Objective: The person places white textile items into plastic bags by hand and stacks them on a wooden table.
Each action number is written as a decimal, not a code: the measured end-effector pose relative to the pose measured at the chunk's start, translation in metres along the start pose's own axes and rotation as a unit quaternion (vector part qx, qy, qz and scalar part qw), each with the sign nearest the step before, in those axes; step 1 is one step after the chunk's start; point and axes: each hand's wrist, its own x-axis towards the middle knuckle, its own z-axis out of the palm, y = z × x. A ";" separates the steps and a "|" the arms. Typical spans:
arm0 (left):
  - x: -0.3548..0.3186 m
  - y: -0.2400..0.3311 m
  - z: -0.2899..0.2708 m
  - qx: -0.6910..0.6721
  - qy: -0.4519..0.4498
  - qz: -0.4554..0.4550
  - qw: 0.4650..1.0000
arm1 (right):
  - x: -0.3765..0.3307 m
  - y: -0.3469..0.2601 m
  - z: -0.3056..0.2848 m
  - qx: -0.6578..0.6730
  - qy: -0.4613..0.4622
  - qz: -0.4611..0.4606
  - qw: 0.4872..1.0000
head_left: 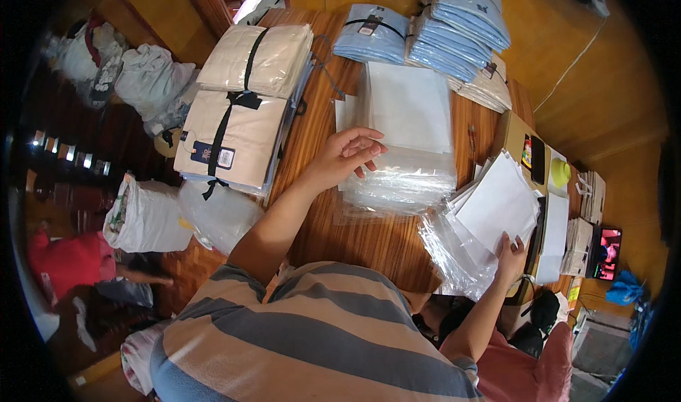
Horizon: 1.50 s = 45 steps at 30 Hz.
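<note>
My left hand (pixel 349 157) hovers at the left side of a stack of clear plastic sleeves (pixel 404 182) with white sheets (pixel 410 111) showing inside. Its fingers are loosely bent and apart, with nothing between them. To the right, a fanned, uneven pile of white sheets (pixel 496 207) in clear sleeves leans over the table's edge, its loose plastic (pixel 454 257) hanging toward me. My right hand (pixel 511 259) touches the lower right of that pile with its fingers apart; its palm side is hidden.
Strapped bundles of cream folded fabric (pixel 234 132) stand left on the wooden table (pixel 319 225). Packed light-blue bundles (pixel 454 40) are piled at the back. A cardboard box (pixel 507 136) with a phone (pixel 533 154) stands right. White sacks (pixel 149 218) and a person in red (pixel 71 264) are at left.
</note>
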 end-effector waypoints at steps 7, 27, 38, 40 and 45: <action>-0.028 -0.046 -0.008 0.051 0.007 0.151 0.987 | 0.001 -0.034 0.056 -0.140 0.107 -0.310 0.934; -0.113 -0.064 -0.014 0.018 0.080 -0.007 0.997 | 0.012 -0.178 0.217 -0.091 -0.063 -0.298 0.948; -0.055 -0.043 -0.009 -0.375 0.008 -0.123 0.919 | -0.139 -0.293 0.092 0.392 -0.142 -0.220 0.882; -0.045 -0.038 0.006 -0.470 -0.017 -0.152 0.869 | -0.164 -0.288 0.074 0.421 -0.196 -0.179 0.868; -0.033 -0.044 0.034 -0.324 0.099 -0.129 0.932 | -0.177 -0.237 0.047 0.401 -0.269 -0.102 0.870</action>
